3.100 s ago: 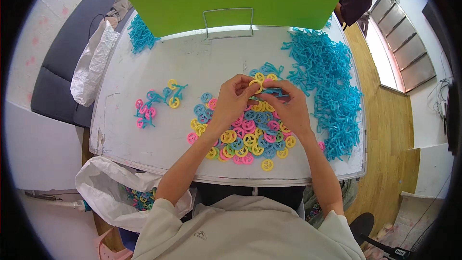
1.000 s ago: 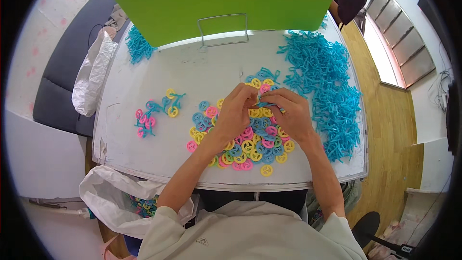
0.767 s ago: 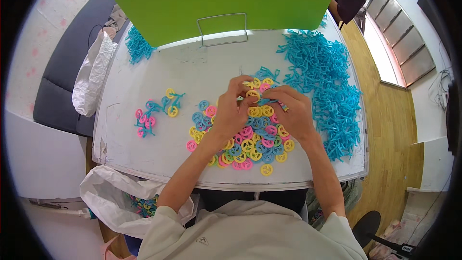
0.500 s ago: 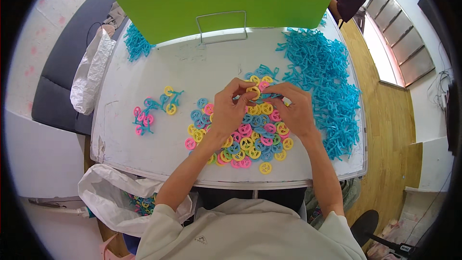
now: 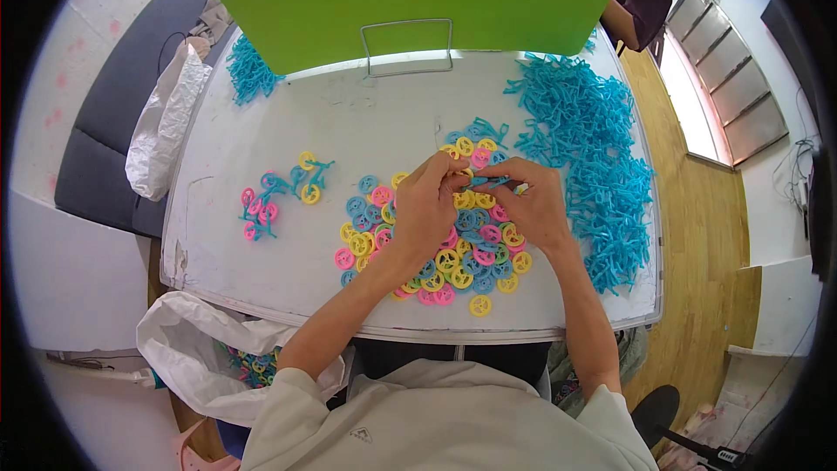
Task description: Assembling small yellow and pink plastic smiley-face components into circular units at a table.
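Both my hands meet above a pile of small plastic toy wheels [image 5: 447,259] in yellow, pink, blue and green. My left hand [image 5: 425,202] is closed in a pinch on a yellow wheel, which its fingers now mostly hide. A blue plastic bicycle frame [image 5: 490,181] is pinched by my right hand [image 5: 535,202], one end pointing toward the left fingertips. Whether wheel and frame are joined is hidden. To the left lie several small toy bicycles, some with yellow wheels [image 5: 309,194] and some with pink wheels [image 5: 268,211].
Blue plastic frames form a large heap [image 5: 593,157] on the right and a smaller one [image 5: 250,71] at the far left. A green panel [image 5: 410,0] with a wire handle stands at the back. A white sack [image 5: 187,358] of coloured pieces is below the table's edge; another person [image 5: 643,0] is far right.
My left fingers have turned and closed in toward the right hand, so the yellow wheel that showed between them is now mostly covered. The blue frame stays in my right hand.
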`<state>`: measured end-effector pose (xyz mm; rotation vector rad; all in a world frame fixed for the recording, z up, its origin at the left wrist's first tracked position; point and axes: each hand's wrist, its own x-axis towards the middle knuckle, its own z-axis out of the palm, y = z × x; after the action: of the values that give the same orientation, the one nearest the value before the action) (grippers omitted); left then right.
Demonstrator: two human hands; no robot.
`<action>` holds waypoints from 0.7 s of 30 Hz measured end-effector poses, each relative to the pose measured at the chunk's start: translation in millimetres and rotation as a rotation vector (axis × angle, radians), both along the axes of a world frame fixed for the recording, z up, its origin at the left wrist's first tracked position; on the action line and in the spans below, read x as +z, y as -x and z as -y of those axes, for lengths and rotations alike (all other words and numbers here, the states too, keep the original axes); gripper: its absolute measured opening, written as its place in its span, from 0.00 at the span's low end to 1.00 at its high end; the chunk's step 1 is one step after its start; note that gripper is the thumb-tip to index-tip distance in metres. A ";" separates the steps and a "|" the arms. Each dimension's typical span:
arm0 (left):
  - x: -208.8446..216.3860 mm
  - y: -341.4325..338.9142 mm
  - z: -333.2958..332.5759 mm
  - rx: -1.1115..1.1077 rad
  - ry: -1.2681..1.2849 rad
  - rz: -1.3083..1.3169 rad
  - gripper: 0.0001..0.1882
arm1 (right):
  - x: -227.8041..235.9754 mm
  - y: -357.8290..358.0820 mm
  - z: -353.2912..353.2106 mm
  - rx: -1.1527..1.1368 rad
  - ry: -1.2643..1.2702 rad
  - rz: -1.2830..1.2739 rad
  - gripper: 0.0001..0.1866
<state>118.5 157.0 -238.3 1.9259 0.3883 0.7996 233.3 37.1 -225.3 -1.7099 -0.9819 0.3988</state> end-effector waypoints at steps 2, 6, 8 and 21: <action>-0.5 -1.1 -1.0 0.011 -0.041 0.013 0.09 | -3.8 -2.6 0.8 0.005 0.007 0.005 0.12; -4.8 -2.4 -2.6 -0.005 0.008 0.044 0.09 | 2.4 -3.7 2.4 0.044 0.056 -0.090 0.11; -4.7 -2.9 -3.9 -0.016 0.104 0.026 0.09 | -1.5 -4.9 2.3 0.029 0.071 -0.131 0.11; 1.4 -1.2 -10.5 -0.094 0.184 -0.025 0.08 | 4.1 -4.1 2.3 0.004 0.045 -0.118 0.10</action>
<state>119.7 167.6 -236.9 1.7703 0.3705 0.6558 237.4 34.8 -221.2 -1.7045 -0.8966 0.5218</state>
